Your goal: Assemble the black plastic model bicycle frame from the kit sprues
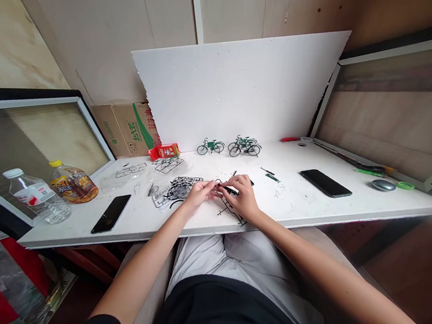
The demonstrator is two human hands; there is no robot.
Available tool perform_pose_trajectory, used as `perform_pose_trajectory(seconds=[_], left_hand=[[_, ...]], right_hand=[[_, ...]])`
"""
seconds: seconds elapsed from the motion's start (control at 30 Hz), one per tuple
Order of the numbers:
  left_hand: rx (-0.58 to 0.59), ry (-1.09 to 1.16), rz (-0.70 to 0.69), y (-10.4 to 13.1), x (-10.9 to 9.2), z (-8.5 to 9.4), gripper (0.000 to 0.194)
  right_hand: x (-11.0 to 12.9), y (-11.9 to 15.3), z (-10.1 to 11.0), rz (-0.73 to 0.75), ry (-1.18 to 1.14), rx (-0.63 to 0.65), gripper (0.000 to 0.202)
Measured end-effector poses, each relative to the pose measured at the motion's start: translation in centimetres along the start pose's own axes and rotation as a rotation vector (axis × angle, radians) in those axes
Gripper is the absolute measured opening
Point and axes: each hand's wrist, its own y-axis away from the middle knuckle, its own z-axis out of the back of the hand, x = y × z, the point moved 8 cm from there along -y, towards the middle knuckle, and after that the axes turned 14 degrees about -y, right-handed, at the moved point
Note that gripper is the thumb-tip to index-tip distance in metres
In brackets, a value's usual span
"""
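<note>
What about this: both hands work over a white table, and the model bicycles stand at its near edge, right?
Not quite: the head view shows the model bicycles at the far side of the white table, before the upright white board. Left hand and right hand do work over the table.

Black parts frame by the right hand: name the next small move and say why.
I would slide the black parts frame slightly farther in on the white table. Its lower end seems to lie close to the near edge, and the left hand and right hand work close together at its other end, so a nudge might tip it off.
</note>
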Motion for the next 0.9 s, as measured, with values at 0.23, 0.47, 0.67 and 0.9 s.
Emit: perform_pose_trajectory(seconds=[0.23,0.47,0.67,0.9], left_hand=[[-0.18,0.046,-0.09,0.5,-2.2,1.0,0.056],[-0.222,-0.026,-0.17,1.5,-4.4,0.9,0.058],[-0.157,-0.217,-0.293,2.8,-6.8,-0.5,0.052],[-0.092,-0.339,-0.359,3.8,-8.0,-1.5,0.044]], right_hand=[[1.2,-0.1,-0.1,0.066,0.005,0.024,0.026],[0.9,0.1,-0.2,0.091,-0.128,0.044,0.027],[-0.4,0.3,0.5,0.032,-0.162,-0.124,0.006],[-1.2,0.3,1.2,-0.099,-0.192,-0.184,0.021]])
